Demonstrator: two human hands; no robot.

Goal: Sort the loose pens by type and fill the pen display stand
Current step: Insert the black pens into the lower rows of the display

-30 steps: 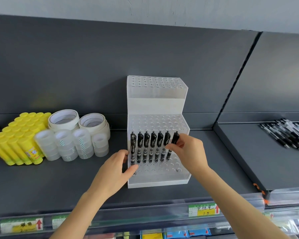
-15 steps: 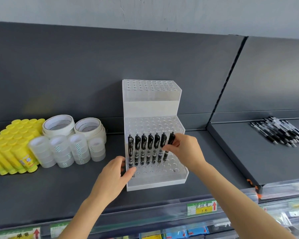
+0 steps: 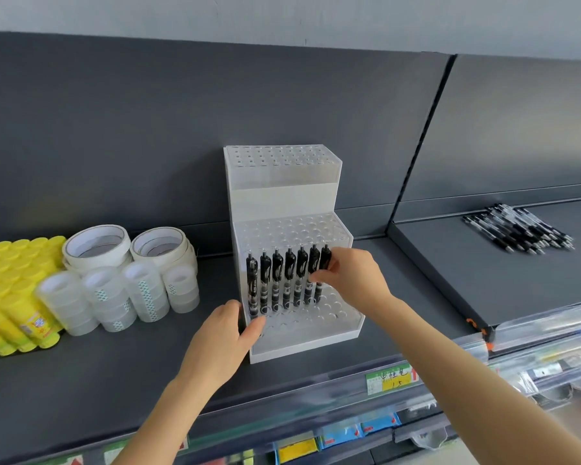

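Here: clear acrylic pen display stand, two stepped tiers drilled with round holes, stood on matte dark-grey shelf. Seven black pens, glossy clipped barrels, stood upright in one row on lower tier. Right hand pinched rightmost pen near its top. Left hand gripped stand's front-left corner. Loose pens lay heaped on neighbouring shelf, well to right. Left of stand: white tape rolls, translucent tape stacks, yellow glue sticks. Dark back panel, pale wall above.
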